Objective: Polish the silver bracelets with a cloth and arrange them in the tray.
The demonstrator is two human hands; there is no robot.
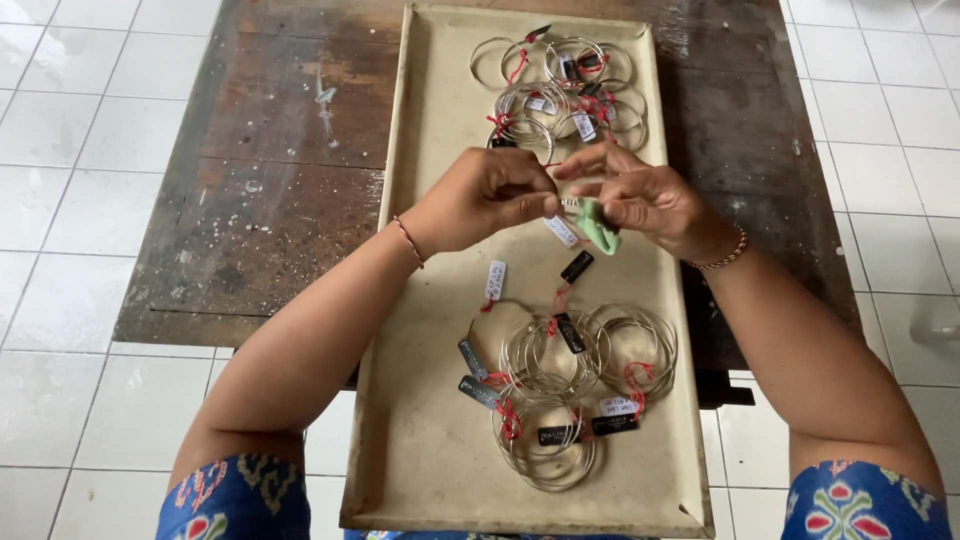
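Between the two hands, over the middle of the tray (420,300), a thin silver bangle is pinched. The left hand (480,195) has its grip narrow on the ring's edge, steadying it, while the right hand (640,200) presses a green cloth (598,225) against the metal, fingers closed around it; white and black tags (575,250) dangle just under that grip. Nearer the body than the grip lies a near pile of tagged bangles (560,385), and beyond it a far pile (560,95), kept apart. Tray rests on a worn wooden surface (270,190).

Bare arms; thin bracelet each wrist; blue patterned cloth (235,500) on knees.
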